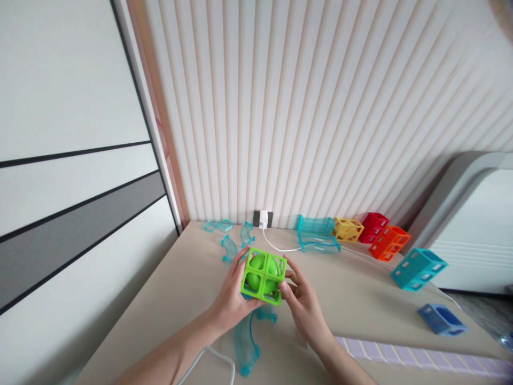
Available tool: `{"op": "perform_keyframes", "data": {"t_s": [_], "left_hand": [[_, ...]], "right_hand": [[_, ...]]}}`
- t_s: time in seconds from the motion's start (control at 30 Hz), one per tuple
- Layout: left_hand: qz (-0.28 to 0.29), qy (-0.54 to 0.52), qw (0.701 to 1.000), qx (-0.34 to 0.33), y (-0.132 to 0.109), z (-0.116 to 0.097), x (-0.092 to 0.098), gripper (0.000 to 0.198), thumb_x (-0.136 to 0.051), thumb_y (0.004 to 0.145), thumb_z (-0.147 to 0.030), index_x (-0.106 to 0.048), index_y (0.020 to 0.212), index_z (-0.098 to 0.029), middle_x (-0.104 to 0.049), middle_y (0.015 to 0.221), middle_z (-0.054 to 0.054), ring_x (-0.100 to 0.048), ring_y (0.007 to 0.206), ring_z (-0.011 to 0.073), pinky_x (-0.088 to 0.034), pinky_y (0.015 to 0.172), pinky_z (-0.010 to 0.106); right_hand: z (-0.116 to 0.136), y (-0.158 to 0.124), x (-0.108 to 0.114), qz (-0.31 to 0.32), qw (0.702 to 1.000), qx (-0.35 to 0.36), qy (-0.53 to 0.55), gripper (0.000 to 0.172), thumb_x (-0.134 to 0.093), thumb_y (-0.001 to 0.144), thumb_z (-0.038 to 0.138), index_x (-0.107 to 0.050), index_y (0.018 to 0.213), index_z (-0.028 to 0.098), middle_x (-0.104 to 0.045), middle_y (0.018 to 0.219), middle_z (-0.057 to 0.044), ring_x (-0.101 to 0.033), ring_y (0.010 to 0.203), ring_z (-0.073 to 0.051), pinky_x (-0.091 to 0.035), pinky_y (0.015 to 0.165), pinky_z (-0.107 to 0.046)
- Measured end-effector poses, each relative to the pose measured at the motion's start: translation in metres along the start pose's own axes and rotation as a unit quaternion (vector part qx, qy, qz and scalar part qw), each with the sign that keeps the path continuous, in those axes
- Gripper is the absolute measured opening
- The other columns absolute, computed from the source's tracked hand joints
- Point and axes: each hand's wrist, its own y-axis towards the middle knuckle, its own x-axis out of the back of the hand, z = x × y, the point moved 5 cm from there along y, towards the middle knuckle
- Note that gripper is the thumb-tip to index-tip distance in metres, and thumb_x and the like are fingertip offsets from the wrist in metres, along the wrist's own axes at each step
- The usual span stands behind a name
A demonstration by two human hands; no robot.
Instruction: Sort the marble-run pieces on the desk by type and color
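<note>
Between my two hands, a bright green open-frame plastic block (263,276) is held up above the table, with a rounded green piece visible inside its frame. My left hand (233,299) grips its left side, fingers along the upper left edge and thumb under the lower edge. My right hand (301,299) holds the right side, thumb on the front face and fingers behind. Below the block, a translucent teal curved track piece (245,342) lies on the table, partly hidden by the block and my left hand.
More teal track pieces (229,248) lie towards the back left. Along the back right stand teal tracks (316,227), a yellow block (348,230), red (373,227), orange (389,243) and teal blocks (419,269). A blue block (442,320) lies nearer. A charger (263,219) trails a white cable.
</note>
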Motion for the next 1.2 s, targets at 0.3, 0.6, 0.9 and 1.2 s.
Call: {"op": "perform_keyframes", "data": {"t_s": [0.3,0.6,0.9,1.2], "left_hand": [[-0.008,0.042,0.998,-0.037,-0.004,-0.002,0.004,0.089,-0.082,0.076,-0.034,-0.036,0.151,-0.022,-0.043,0.156,0.02,-0.046,0.143,0.0389,-0.046,0.113,0.056],[-0.01,0.053,0.997,-0.058,-0.004,-0.005,0.005,0.089,-0.083,0.075,-0.045,-0.038,0.147,-0.02,-0.047,0.15,0.022,-0.049,0.139,0.0408,-0.049,0.11,0.055],[-0.002,0.045,0.997,-0.057,-0.005,-0.003,0.003,0.09,-0.082,0.079,-0.044,-0.033,0.151,-0.022,-0.041,0.155,0.023,-0.045,0.143,0.0413,-0.047,0.111,0.057],[0.025,0.048,0.995,-0.086,-0.002,-0.005,-0.001,0.09,-0.076,0.087,-0.032,-0.019,0.158,-0.03,-0.03,0.162,0.02,-0.034,0.15,0.0381,-0.047,0.113,0.056]], "right_hand": [[-0.001,-0.002,-0.002,0.03,1.0,0.007,0.0,0.055,-0.07,0.091,0.054,-0.05,0.138,0.036,-0.063,0.104,-0.003,-0.069,0.08,-0.018,-0.059,0.069,-0.03],[0.009,-0.005,-0.007,0.042,0.999,0.009,-0.026,0.056,-0.068,0.091,0.058,-0.047,0.137,0.034,-0.064,0.109,-0.005,-0.07,0.079,-0.017,-0.059,0.066,-0.029],[0.01,-0.006,-0.009,0.028,0.999,0.001,-0.029,0.055,-0.068,0.094,0.052,-0.045,0.141,0.035,-0.064,0.124,-0.008,-0.072,0.096,-0.022,-0.061,0.079,-0.034],[0.003,-0.005,-0.006,0.013,0.999,0.001,-0.052,0.058,-0.06,0.098,0.054,-0.041,0.148,0.034,-0.055,0.148,-0.012,-0.07,0.113,-0.026,-0.062,0.085,-0.038]]}}
